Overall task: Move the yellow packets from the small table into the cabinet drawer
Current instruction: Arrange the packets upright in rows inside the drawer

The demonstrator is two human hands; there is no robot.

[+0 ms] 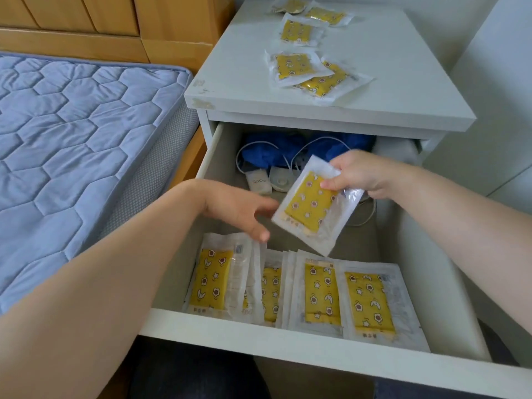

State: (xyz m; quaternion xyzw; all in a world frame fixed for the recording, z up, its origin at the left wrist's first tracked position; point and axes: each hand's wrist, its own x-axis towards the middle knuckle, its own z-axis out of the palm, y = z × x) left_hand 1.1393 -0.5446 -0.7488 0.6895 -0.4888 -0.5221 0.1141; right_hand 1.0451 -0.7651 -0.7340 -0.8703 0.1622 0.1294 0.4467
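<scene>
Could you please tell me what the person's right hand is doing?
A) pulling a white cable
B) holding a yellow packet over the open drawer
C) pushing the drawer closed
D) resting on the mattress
B: the right hand pinches a yellow packet by its upper edge above the drawer.

A blue quilted mattress (72, 139) fills the left, on a light wooden frame (189, 152). A panelled wooden headboard (86, 15) runs along the far left. The white cabinet (230, 67) stands just right of the mattress, and a pale wall (495, 96) rises at the right in soft, even light.
</scene>
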